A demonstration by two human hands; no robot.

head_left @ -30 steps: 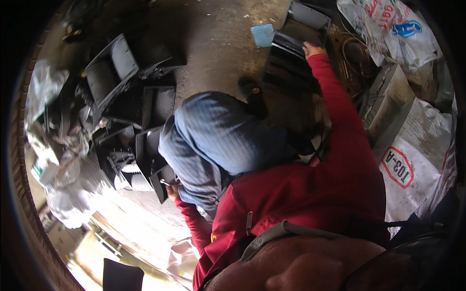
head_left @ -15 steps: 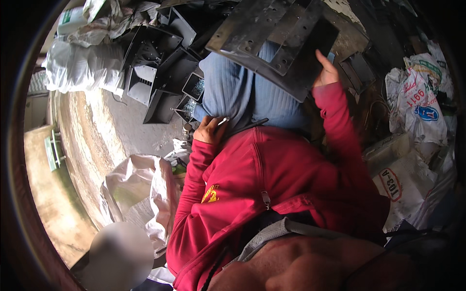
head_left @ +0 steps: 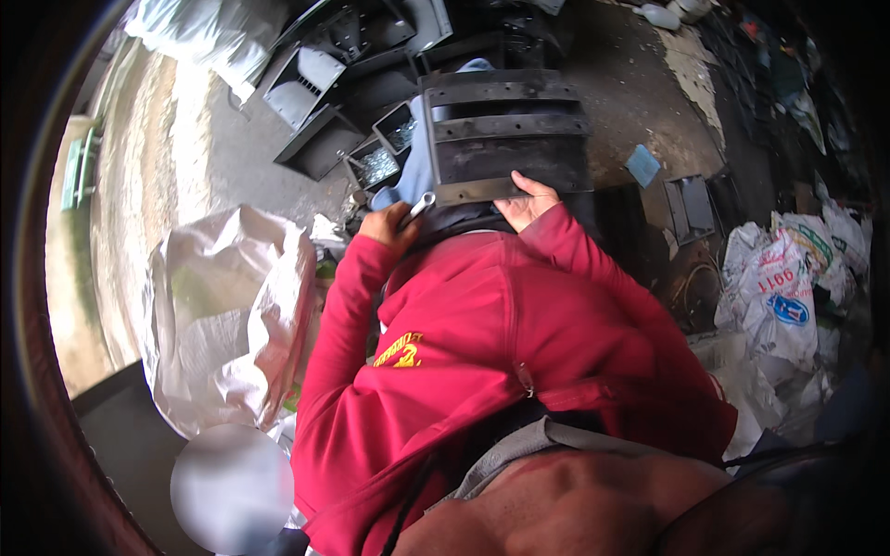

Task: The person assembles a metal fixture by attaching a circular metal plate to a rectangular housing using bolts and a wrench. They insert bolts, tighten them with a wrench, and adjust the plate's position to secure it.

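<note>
My right hand [head_left: 527, 202] is clamped on the lower edge of a dark ribbed metal plate [head_left: 508, 137], thumb on top of its face, the other fingers hidden beneath. The plate lies across my lap, tilted slightly, its slotted bands running crosswise. My left hand [head_left: 389, 227] is closed around a slim silver tool [head_left: 417, 208], apparently a wrench; its head points toward the plate's lower left corner, just beside it, though I cannot tell whether they touch. Both sleeves are red. Beyond the plate, on the concrete floor [head_left: 232, 157], stand several dark metal housings [head_left: 320, 79], and next to them an open tray of small bright fasteners [head_left: 377, 165]. A large white sack [head_left: 236, 315] sits near my left elbow. To my right lie printed white bags [head_left: 779, 296] and a small pale blue square [head_left: 642, 165].
</note>
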